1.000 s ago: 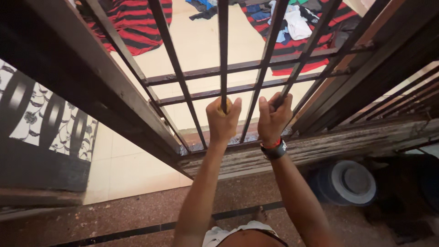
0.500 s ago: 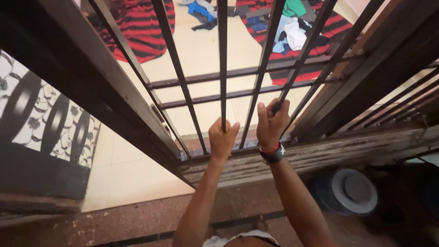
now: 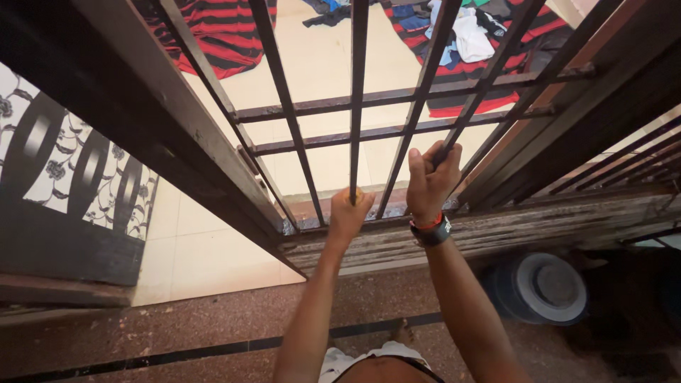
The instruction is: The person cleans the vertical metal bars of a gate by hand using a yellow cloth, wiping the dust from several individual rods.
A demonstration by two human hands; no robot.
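Note:
A dark metal gate (image 3: 319, 106) with vertical bars and two crossbars stands in front of me. My left hand (image 3: 349, 211) is closed around the lower end of the middle bar (image 3: 357, 85), close to the gate's bottom rail. My right hand (image 3: 430, 177), with a dark wristband on the wrist, grips a slanted bar (image 3: 489, 78) a little higher and to the right. Both arms reach up from the bottom of the view.
A worn wooden threshold (image 3: 539, 227) runs under the gate. Beyond it lie a tiled floor (image 3: 319, 50), red-and-black striped cloth (image 3: 220, 35) and a heap of clothes (image 3: 468, 35). A round dark container (image 3: 546, 287) sits low right. A patterned panel (image 3: 64, 170) is at left.
Both hands keep their grip on the bars. My left hand has slid lower down its bar, and the gate has shifted in the view relative to me.

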